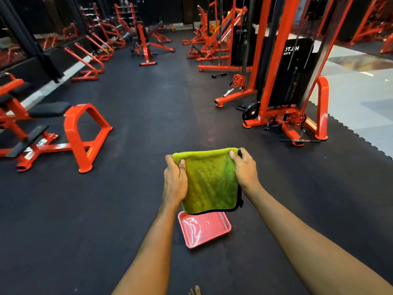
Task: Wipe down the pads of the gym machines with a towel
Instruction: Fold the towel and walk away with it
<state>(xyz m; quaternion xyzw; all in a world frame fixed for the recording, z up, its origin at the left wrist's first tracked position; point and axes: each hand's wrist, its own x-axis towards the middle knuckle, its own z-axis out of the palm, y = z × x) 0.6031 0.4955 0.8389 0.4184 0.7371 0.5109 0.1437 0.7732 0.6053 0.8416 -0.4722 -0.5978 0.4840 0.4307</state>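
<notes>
Off to the left, a bench's black pad (pixel 50 109) sits well apart from the person. The left hand (pixel 175 179) pinches one top corner of the green towel (pixel 209 179), and the right hand (pixel 244 171) pinches the other. The towel hangs over a pink tray (pixel 204 228) on the floor. A careless step could kick that tray, and a slack pinch could drop the towel onto the dirty mat.

one view only: head-worn, wide-angle. faces forward and down, black floor (pixel 136 116) well below. forearms enter from bottom edge; left hand (pixel 174 182) and right hand (pixel 246 171) grip green towel (pixel 209 182) near frame centre, close to lens. pink tray (pixel 204 231) on floor just beneath. orange bench (pixel 72 124) at left, cable station (pixel 289 67) at right, both farther off. straight lines bow toward edges.
</notes>
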